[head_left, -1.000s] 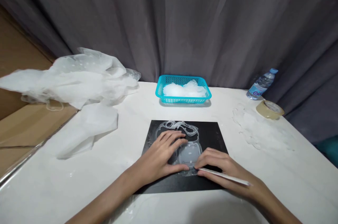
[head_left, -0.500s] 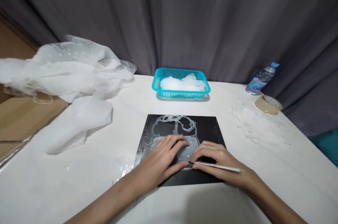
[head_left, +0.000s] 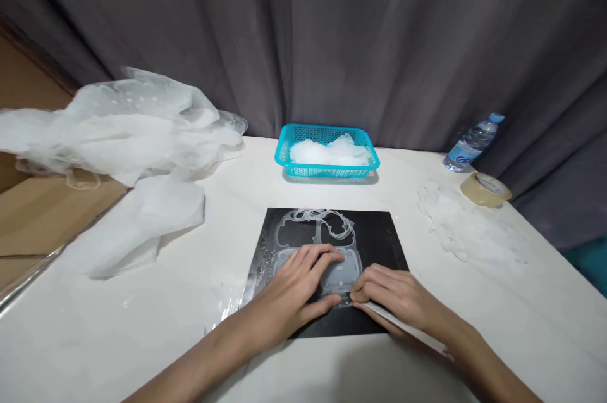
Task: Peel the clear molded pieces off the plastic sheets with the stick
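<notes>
A black mat (head_left: 379,232) lies in front of me with a clear, cut-out silicone-like sheet (head_left: 339,271) on it. Looped strips of the same clear material (head_left: 339,226) rest at the sheet's far end. My left hand (head_left: 303,289) is pressed flat on the sheet, fingers spread, covering its left part. At the sheet's near right corner, my right hand (head_left: 391,295) pinches a slim white stick-like tool (head_left: 412,329), whose shaft runs back under the wrist. The tool's tip is hidden by the fingers, so its exact kind does not show.
A turquoise basket (head_left: 327,171) with white translucent pieces stands behind the mat. Crumpled translucent sheets (head_left: 142,143) pile up at left over a cardboard box (head_left: 52,213). On the right are thin clear sheets (head_left: 467,226), a tape roll (head_left: 484,190) and a water bottle (head_left: 472,145).
The view has tilted slightly. My right hand has shifted along the sheet's near right edge, and the white tool now slants more steeply toward me. My left hand stays on the sheet.
</notes>
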Demonstrator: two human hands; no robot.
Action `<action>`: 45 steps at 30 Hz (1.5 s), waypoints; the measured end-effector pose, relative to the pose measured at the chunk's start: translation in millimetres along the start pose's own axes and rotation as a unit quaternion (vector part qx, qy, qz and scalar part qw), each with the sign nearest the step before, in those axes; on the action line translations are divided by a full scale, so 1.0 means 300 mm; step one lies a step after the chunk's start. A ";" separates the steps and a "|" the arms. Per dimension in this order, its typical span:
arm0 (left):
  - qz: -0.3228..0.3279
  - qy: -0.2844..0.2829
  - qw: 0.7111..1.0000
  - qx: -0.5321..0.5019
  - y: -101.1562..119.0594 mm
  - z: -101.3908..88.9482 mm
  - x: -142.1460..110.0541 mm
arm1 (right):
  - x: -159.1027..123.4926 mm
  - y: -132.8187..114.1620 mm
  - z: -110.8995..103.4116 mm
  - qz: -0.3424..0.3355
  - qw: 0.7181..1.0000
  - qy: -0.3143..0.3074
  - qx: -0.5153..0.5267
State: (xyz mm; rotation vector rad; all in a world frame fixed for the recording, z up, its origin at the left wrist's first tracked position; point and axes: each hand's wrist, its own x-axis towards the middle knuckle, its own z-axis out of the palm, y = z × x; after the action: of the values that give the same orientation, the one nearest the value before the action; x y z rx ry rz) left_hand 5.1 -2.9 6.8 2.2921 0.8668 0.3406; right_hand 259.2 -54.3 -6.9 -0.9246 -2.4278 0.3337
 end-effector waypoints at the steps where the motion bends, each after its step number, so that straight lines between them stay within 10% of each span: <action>1: 0.001 -0.001 1.000 -0.002 0.000 -0.001 0.000 | -0.002 0.004 0.008 -0.007 1.000 0.008 -0.013; 12: -0.012 0.023 0.999 -0.020 -0.044 0.024 -0.006 | 0.005 -0.043 0.041 -0.052 0.989 0.002 -0.142; 15: -0.027 0.017 0.999 0.006 -0.063 0.034 -0.006 | 0.057 0.039 -0.022 0.063 0.985 0.160 -0.025; 17: -0.022 0.008 0.999 0.027 -0.073 0.036 -0.008 | 0.100 0.151 -0.105 0.244 0.915 0.323 0.003; 22: -0.013 -0.009 0.999 0.033 -0.088 0.019 -0.016 | 0.117 0.347 -0.300 0.349 0.828 0.440 -0.016; 30: -0.051 0.077 0.994 -0.063 -0.041 0.000 -0.023 | 0.102 0.120 -0.218 0.279 0.913 0.171 0.245; 36: -0.074 0.141 0.982 -0.100 -0.007 0.006 -0.047 | 0.137 0.065 -0.150 0.279 0.838 0.140 0.448; 45: -0.055 0.060 0.889 -0.451 0.023 -0.037 -0.025 | 0.157 0.035 -0.081 0.288 0.763 0.089 0.571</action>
State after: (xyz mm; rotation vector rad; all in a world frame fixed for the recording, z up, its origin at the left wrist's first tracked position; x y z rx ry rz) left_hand -2.0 -6.4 19.5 1.3602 0.6826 0.6740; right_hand 248.3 -13.7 27.1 -0.9494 -1.2235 1.6156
